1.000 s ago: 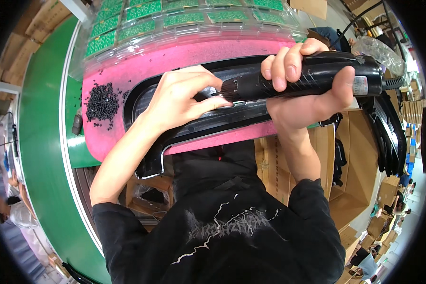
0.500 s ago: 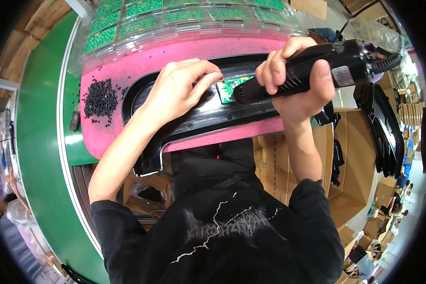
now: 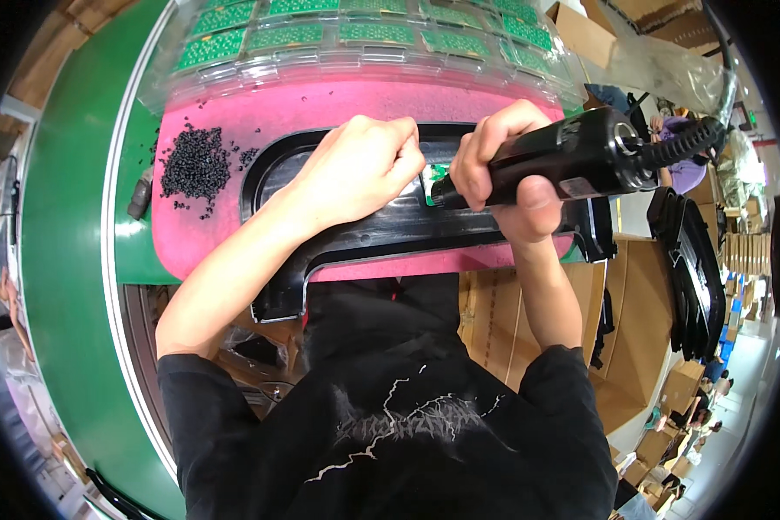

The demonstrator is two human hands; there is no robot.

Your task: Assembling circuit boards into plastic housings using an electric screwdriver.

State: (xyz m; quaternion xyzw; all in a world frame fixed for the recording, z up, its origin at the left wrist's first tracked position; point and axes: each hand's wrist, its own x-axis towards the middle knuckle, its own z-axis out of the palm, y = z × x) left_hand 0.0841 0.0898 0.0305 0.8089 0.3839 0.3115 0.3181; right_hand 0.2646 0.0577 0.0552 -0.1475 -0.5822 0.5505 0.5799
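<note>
A black electric screwdriver [image 3: 563,160] fills my right hand [image 3: 507,173], its fingers wrapped round the body. Its tip points left and rests over the small green circuit board [image 3: 436,184], hiding part of it. The board lies inside a long black plastic housing [image 3: 399,227] with a raised rim. Just left of the board, my left hand [image 3: 360,169] is closed, thumb and fingers pressed together above the housing. Whatever is pinched there, if anything, is hidden.
Beneath the housing is a pink mat [image 3: 321,95]. Small black screws [image 3: 195,165] are heaped at its left. Clear trays of green boards [image 3: 373,35] stand behind. A cardboard box [image 3: 637,321] and stacked black housings [image 3: 693,277] are at right.
The view has shifted slightly. My left fingers have curled in more tightly beside the board. The screwdriver's rear end has swung lower in the picture, its tip still at the board.
</note>
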